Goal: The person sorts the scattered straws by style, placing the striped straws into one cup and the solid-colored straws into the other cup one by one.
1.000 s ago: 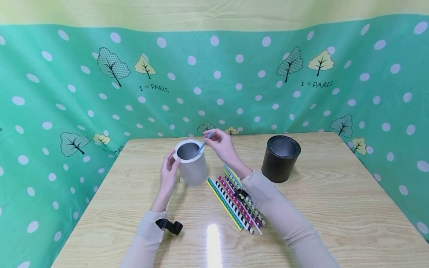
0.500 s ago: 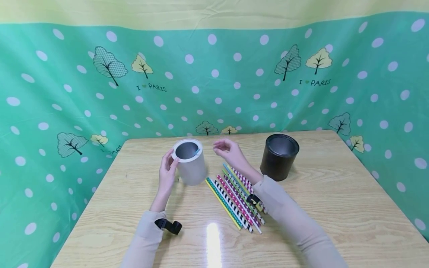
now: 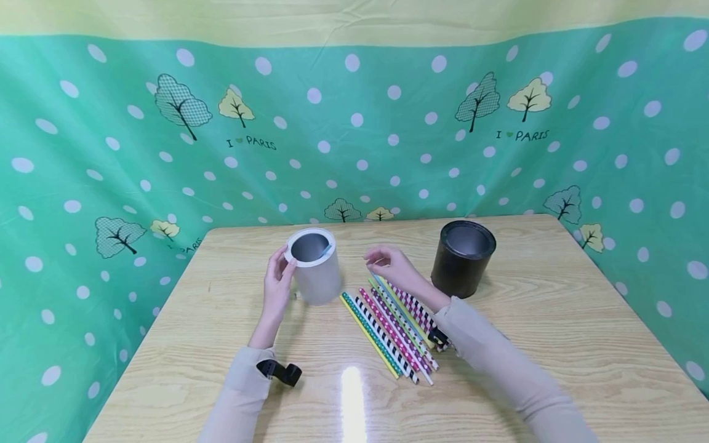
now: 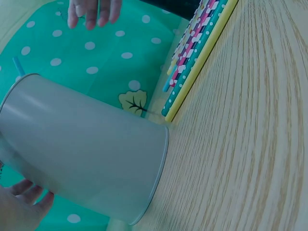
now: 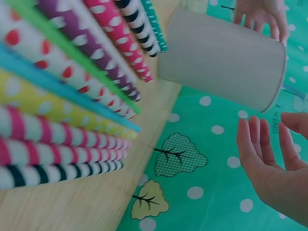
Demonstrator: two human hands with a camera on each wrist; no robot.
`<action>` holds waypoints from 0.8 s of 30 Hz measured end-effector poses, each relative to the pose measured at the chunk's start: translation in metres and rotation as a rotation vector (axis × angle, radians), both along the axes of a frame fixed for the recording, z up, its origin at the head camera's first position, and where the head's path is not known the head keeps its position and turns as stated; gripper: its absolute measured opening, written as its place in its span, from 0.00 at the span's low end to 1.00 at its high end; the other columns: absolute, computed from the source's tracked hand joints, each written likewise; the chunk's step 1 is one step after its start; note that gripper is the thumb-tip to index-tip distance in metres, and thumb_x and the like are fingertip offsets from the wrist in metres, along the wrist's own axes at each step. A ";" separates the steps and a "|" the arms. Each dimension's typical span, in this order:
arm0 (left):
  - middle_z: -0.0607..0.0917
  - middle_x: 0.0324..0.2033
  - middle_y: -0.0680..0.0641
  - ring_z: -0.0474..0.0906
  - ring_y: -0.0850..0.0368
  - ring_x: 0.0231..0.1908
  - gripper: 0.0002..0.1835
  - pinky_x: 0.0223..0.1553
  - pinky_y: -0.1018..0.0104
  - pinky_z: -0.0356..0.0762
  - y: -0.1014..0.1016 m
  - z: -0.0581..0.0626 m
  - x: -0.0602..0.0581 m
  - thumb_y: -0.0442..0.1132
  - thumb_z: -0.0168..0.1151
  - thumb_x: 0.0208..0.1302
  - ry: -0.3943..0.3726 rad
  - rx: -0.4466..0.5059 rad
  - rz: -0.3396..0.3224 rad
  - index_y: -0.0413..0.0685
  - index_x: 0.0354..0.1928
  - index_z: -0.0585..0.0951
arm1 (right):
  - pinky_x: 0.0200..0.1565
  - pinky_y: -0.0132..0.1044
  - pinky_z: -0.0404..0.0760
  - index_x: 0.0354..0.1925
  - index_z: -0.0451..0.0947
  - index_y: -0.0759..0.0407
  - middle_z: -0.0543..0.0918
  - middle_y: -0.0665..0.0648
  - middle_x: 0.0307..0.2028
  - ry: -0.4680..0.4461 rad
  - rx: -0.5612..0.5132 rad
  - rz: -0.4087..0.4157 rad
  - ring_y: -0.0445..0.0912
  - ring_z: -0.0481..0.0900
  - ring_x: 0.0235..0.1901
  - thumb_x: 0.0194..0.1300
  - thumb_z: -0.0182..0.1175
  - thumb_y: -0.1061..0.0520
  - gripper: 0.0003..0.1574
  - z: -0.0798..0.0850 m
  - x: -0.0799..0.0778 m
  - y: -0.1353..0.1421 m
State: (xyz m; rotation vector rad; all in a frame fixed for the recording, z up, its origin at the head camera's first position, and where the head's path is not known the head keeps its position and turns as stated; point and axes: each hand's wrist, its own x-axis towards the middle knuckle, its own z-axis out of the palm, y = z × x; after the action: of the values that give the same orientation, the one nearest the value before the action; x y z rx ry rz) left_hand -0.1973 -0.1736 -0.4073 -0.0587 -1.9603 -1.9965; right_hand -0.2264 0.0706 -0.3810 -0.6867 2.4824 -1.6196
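Fingers of the left hand (image 3: 277, 286) grasp the pale can (image 3: 319, 283); those of the right hand (image 3: 397, 268), released, hang near the loose straws (image 3: 390, 331).

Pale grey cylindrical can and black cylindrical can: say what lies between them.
In the head view: the right grip and far ends of multicoloured patterned straws.

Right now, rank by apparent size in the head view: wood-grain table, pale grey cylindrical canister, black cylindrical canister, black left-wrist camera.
1. Wood-grain table
2. Pale grey cylindrical canister, black cylindrical canister: too alike to rank
3. Black left-wrist camera
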 end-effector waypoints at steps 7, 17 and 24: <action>0.66 0.56 0.32 0.60 0.43 0.58 0.23 0.50 0.78 0.64 0.000 0.000 0.000 0.29 0.46 0.64 -0.006 0.015 -0.009 0.33 0.60 0.59 | 0.39 0.36 0.76 0.45 0.73 0.68 0.78 0.61 0.37 -0.020 0.092 -0.001 0.50 0.76 0.37 0.60 0.53 0.63 0.14 -0.016 -0.004 0.010; 0.67 0.56 0.35 0.61 0.46 0.57 0.23 0.51 0.76 0.64 -0.006 -0.014 -0.008 0.31 0.47 0.64 -0.013 0.024 -0.012 0.37 0.60 0.60 | 0.38 0.35 0.75 0.46 0.73 0.65 0.78 0.57 0.39 -0.059 0.220 0.054 0.47 0.75 0.38 0.60 0.54 0.61 0.15 -0.034 -0.001 0.022; 0.67 0.56 0.36 0.61 0.46 0.58 0.23 0.53 0.73 0.63 -0.008 -0.018 -0.012 0.33 0.48 0.64 -0.015 0.019 -0.016 0.39 0.61 0.60 | 0.41 0.37 0.76 0.47 0.73 0.65 0.78 0.57 0.39 -0.076 0.292 0.060 0.47 0.75 0.39 0.60 0.54 0.62 0.16 -0.045 0.001 0.029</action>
State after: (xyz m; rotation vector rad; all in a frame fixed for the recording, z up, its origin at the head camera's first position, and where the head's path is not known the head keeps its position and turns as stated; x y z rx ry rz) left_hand -0.2091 -0.1817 -0.4252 -0.0554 -1.9552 -2.0311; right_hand -0.2253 0.0999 -0.4260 -0.6387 2.5419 -1.2037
